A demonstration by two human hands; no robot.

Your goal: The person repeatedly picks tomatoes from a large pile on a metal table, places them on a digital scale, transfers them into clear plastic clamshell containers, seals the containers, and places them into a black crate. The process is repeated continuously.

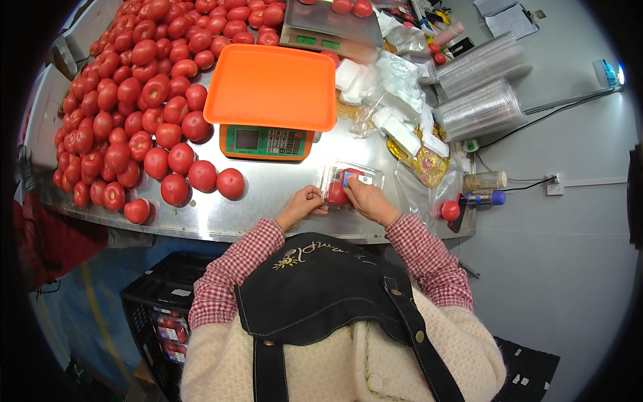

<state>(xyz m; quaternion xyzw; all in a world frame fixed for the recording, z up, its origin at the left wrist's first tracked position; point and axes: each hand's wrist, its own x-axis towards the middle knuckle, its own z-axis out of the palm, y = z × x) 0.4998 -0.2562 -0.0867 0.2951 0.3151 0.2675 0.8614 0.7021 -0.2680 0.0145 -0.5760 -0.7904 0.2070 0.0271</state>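
In front of me on the metal table lies a clear plastic clamshell box (378, 177) with red tomatoes (336, 194) in it. The fingers of my left hand (305, 205) are at the box's near left corner; whether they grip it I cannot tell. My right hand (369, 198) rests over the right part of the box, its fingertips on a blue and white label (362, 178) above the tomatoes. Beyond the box stands an orange scale (263, 143) with an orange tray (271, 85) on top. Loose tomatoes (203, 175) lie to the left of the scale.
A large tomato heap (145, 90) covers the table's left side. A second scale (334, 25) stands at the back. Plastic bags (399, 80), stacked clear boxes (479, 110) and a phone (457, 213) are at the right. A black crate (168, 281) stands below left, near another person's red sleeve (65, 236).
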